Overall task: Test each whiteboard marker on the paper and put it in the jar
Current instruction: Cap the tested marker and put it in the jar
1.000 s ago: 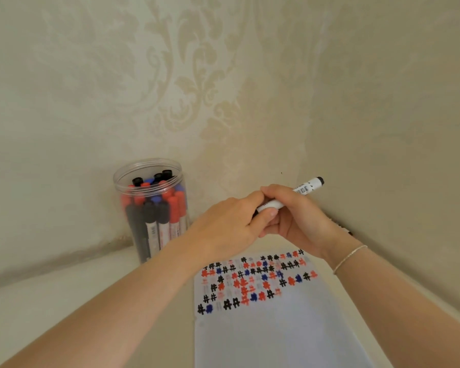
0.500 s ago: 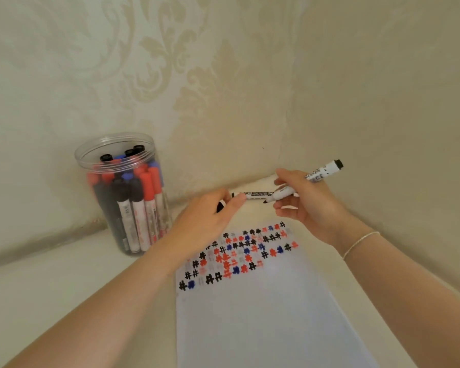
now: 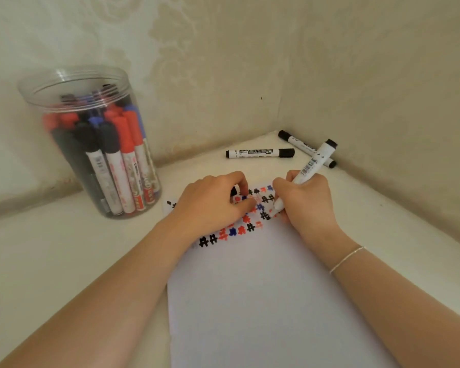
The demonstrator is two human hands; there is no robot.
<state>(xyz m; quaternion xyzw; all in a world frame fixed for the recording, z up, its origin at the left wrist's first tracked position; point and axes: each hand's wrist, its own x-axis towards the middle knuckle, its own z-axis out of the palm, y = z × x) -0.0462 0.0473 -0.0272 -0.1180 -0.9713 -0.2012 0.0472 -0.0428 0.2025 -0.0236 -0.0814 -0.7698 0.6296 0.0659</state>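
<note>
Step in hand: testing, by my reading. The marker (image 3: 307,172) is uncapped and its tip is down on the paper (image 3: 263,288), at the right end of the rows of hash marks (image 3: 231,232).

Right hand (image 3: 304,203): closed around the marker in a writing grip, barrel slanting up and away to the far right, its black end uppermost.

Left hand (image 3: 213,201): resting on the far part of the paper, fingers curled. Something small and dark shows under the fingers, most likely the cap, but it is too hidden to be sure.

Paper: lies on the tabletop (image 3: 51,261) in front of the person; the far strip is filled with black, red and blue marks, the near part blank.

Jar (image 3: 91,139): clear, open at the top, standing upright at the far left, well apart from the paper, already crowded with black, red and blue markers set cap-up.

Waiting markers: one black-capped marker (image 3: 260,153) lies flat beyond the paper, another (image 3: 300,144) in the far right corner, partly behind the held one.

Next move calls for: finishing the mark, pressing the cap squarely back on, then carrying the marker left to the jar and slotting it into a gap among the packed ones.

Progress: seemingly late, with only two left lying out.
</note>
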